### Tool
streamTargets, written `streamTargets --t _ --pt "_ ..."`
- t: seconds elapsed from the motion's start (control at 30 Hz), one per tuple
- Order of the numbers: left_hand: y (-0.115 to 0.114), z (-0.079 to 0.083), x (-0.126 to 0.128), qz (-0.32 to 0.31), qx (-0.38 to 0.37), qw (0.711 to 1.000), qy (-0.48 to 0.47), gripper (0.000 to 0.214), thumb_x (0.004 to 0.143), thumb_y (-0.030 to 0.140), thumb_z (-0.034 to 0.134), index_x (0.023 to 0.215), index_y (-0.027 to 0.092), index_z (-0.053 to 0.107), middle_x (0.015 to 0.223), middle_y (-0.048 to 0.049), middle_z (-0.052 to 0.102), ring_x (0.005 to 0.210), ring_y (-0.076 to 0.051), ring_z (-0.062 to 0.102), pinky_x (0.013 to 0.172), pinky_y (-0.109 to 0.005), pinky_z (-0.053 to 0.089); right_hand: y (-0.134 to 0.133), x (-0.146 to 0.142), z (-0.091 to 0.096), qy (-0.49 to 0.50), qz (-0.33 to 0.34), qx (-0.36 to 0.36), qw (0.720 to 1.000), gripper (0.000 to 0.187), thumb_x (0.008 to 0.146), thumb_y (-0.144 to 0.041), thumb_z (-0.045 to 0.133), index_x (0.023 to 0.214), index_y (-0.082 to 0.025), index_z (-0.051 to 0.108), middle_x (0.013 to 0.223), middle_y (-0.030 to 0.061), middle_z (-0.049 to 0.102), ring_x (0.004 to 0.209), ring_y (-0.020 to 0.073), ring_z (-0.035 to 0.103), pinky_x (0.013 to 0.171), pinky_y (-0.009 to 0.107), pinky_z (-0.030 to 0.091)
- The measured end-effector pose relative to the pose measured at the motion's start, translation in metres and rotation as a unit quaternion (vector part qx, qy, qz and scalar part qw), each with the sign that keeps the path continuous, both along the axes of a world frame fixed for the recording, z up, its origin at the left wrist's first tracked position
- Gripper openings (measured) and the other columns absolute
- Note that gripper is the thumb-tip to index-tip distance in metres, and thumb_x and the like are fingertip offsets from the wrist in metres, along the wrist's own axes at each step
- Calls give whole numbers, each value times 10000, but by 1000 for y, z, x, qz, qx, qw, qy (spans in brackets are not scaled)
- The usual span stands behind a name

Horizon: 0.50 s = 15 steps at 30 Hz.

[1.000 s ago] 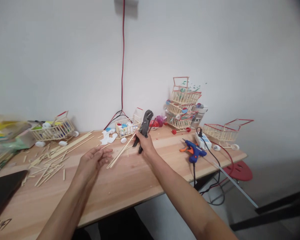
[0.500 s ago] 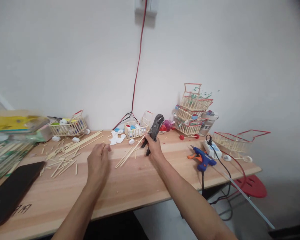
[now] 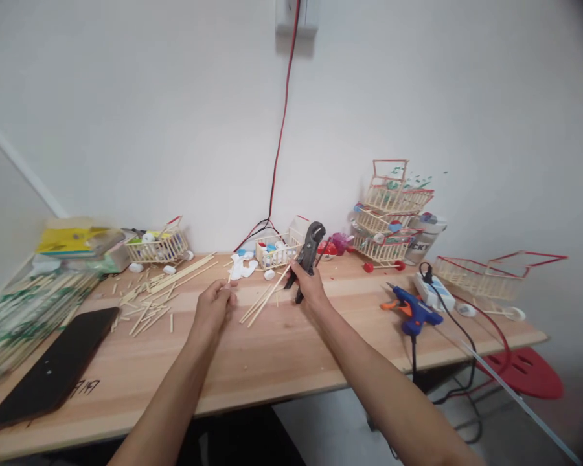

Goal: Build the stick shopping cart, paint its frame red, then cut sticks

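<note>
My right hand point(image 3: 309, 283) is closed around a pair of black pliers point(image 3: 312, 242), jaws pointing up. Thin wooden sticks point(image 3: 268, 294) slant from beside its fingers down toward the tabletop; whether all are gripped is unclear. My left hand point(image 3: 214, 307) is pinched closed to the left of them, with the tip of a short wooden stick point(image 3: 230, 276) showing above the fingers. Behind the hands stands a small stick-built cart point(image 3: 278, 253) with bottle caps in it, beside crumpled white scraps point(image 3: 243, 267).
Cut sticks point(image 3: 150, 317) lie left, near a black phone point(image 3: 51, 369) and bagged sticks point(image 3: 24, 317). Another small cart point(image 3: 158, 247) stands behind. To the right are stacked carts point(image 3: 388, 220), a blue glue gun point(image 3: 414, 310), a white power strip point(image 3: 434, 291) and a cart with red trim point(image 3: 480, 278).
The view has swung slightly left, so everything sits further right. My left hand has turned and come nearer the sticks, and a stick tip now shows above its fingers. My right hand keeps the pliers.
</note>
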<state>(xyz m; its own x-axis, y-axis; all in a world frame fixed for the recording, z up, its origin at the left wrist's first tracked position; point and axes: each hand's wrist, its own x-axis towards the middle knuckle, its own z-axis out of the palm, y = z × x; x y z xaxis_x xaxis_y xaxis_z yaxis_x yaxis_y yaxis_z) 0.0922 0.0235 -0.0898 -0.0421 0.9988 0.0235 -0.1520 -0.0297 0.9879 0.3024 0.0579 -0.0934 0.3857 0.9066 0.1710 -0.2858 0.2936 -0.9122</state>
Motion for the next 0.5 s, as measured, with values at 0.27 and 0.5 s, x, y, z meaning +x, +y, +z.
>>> streamTargets --t 0.27,0.5 --pt "-4 6 -1 -98 -76 985 -121 124 833 193 645 925 116 613 607 -36 657 449 -82 512 433 -163 403 -1 -3 0 1 17 -1 1000 412 579 -522 816 675 -187 597 559 -31 595 527 114 549 535 250 491" --pt "-12 8 4 -150 -116 978 -89 57 952 180 521 932 144 561 776 -128 758 654 -186 740 596 -259 580 0 -7 -5 -31 28 -5 999 398 613 -529 796 664 -189 596 559 -21 602 530 119 551 530 244 485"
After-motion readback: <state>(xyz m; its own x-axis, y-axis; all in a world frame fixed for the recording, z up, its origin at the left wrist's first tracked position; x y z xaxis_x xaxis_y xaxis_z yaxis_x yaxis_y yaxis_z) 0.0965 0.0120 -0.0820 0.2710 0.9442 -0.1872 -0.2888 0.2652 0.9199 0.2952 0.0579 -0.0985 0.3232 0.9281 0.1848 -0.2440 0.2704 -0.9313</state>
